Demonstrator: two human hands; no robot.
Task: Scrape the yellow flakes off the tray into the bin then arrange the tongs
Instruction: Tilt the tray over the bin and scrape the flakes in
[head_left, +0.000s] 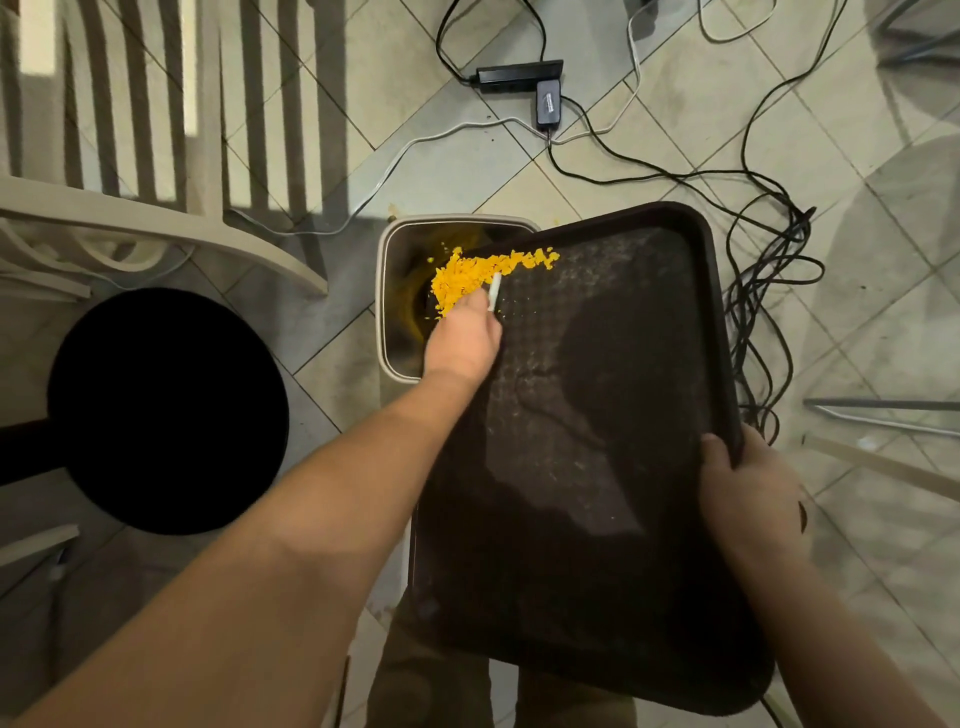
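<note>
A dark brown tray (597, 441) is held tilted over a grey bin (400, 270) on the floor. My right hand (748, 488) grips the tray's right rim. My left hand (465, 338) reaches across the tray's far left corner and holds a small white scraper (494, 292) against a heap of yellow flakes (467, 278). The flakes bunch at that corner and spill over the edge above the bin's opening. A thin line of flakes (535, 258) runs along the tray's far edge. No tongs are in view.
A black round stool (166, 410) stands at the left. A cream plastic chair (156, 218) is behind it. Black cables (769, 291) and a power strip (519, 75) lie on the tiled floor beyond the tray. Metal rods (883, 410) lie at the right.
</note>
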